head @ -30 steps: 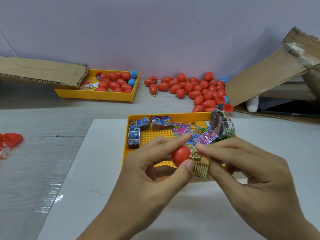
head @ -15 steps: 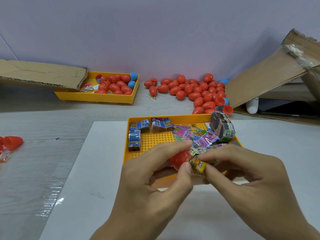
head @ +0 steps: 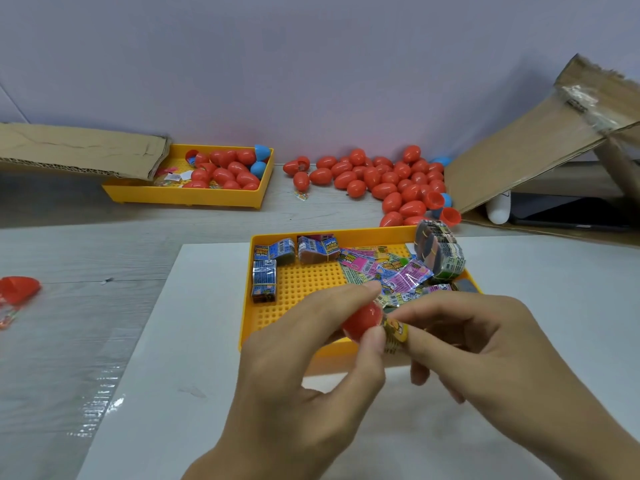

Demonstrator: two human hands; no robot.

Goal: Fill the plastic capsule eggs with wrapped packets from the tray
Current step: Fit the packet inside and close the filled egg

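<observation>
1. Head view: a pale lilac wall backs a grey wood-grain tabletop that carries a white board; a heap of red plastic capsule eggs lies by the wall.
2. On the board sits a yellow pegged plastic tray of wrapped printed packets.
3. The left hand pinches a red plastic egg half just above the tray's near edge.
4. The right hand pinches a folded yellow packet at the shell's mouth.
5. Best keep the shell steady and press the packet fully inside, so the egg can close.
</observation>
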